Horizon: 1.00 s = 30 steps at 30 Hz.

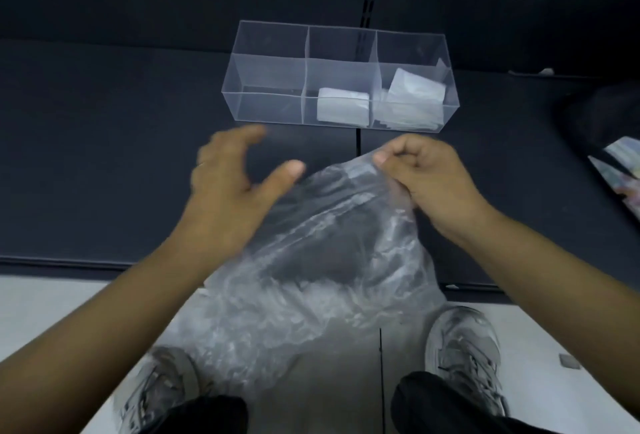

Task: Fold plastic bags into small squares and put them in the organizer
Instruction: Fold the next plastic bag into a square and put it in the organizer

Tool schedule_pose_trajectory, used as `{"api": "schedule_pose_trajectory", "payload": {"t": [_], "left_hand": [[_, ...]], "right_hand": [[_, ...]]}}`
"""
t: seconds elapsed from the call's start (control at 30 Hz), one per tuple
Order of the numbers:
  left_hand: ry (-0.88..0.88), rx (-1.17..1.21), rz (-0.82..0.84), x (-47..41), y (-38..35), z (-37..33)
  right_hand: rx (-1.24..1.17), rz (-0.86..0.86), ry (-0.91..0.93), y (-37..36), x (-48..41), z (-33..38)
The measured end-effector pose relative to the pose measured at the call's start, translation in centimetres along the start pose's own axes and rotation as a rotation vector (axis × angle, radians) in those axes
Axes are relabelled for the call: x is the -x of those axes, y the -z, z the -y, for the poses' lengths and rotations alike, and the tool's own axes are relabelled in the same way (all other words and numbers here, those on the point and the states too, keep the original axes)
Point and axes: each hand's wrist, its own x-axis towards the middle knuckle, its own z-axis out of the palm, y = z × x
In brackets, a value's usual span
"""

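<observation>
A large clear plastic bag [311, 267], crumpled and unfolded, hangs from my right hand [426, 174], which pinches its top corner. My left hand [235, 174] hovers just left of the bag's top edge with fingers spread, holding nothing. Beyond both hands stands a clear organizer [270, 63] with three compartments on a dark cushioned surface. Its middle compartment holds a folded white square [343, 104]. The right compartment holds folded bags [412, 94], one leaning upright. The left compartment is empty.
The dark surface [104, 156] ends at an edge near my knees, with pale floor [45, 309] below. My two grey shoes [464, 357] show under the hanging bag. A dark bundle and colourful packets [620, 170] lie at the far right.
</observation>
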Motion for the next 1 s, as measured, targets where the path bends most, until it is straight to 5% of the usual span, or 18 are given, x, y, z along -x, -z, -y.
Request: {"api": "schedule_pose_trajectory", "payload": {"t": [0.07, 0.13, 0.3, 0.47, 0.77, 1.0], "left_hand": [[-0.074, -0.075, 0.327, -1.9, -0.8, -1.9], [-0.018, 0.045, 0.489, -3.4, -1.5, -2.8], [0.208, 0.232, 0.220, -4.4, -1.4, 0.1], [0.382, 0.322, 0.156, -4.5, -0.9, 2.3], [0.560, 0.392, -0.007, -5.4, 0.5, 6.1], [0.582, 0.389, -0.028, -6.9, 1.8, 6.7]], "right_hand": [[0.017, 0.126, 0.021, -1.2, -0.9, 0.7], [0.011, 0.179, 0.053, -1.9, -1.6, 1.2], [-0.096, 0.190, 0.010, 0.8, -1.2, -0.5], [0.031, 0.459, -0.079, 1.6, 1.4, -3.3], [0.072, 0.527, -0.118, 4.4, 0.7, -3.7], [-0.106, 0.141, -0.262, 6.8, -1.7, -2.4]]}}
